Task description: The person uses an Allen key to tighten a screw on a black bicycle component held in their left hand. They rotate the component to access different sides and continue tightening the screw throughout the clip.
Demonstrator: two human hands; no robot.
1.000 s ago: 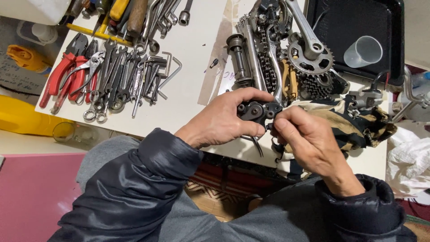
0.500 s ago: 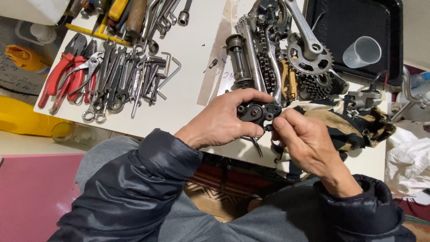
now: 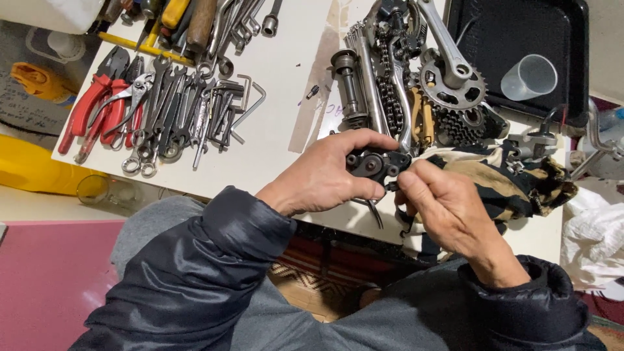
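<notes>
Left grip (image 3: 325, 182) is clamped on a small black bicycle mechanism with pulley wheels (image 3: 376, 164), holding it steady just above the worktop's (image 3: 279, 97) near edge. Right grip (image 3: 448, 208) pinches at its right end, fingertips together, seemingly working a small part I cannot make out. Wrenches (image 3: 182, 110) lie toward the left edge; crank and sprockets (image 3: 452, 84) sit behind.

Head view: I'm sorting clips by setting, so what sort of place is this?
Probably a bicycle repair bench: a white table carries a steel toothed chainring with crank, a greasy chain and a row of metal spanners.
</notes>
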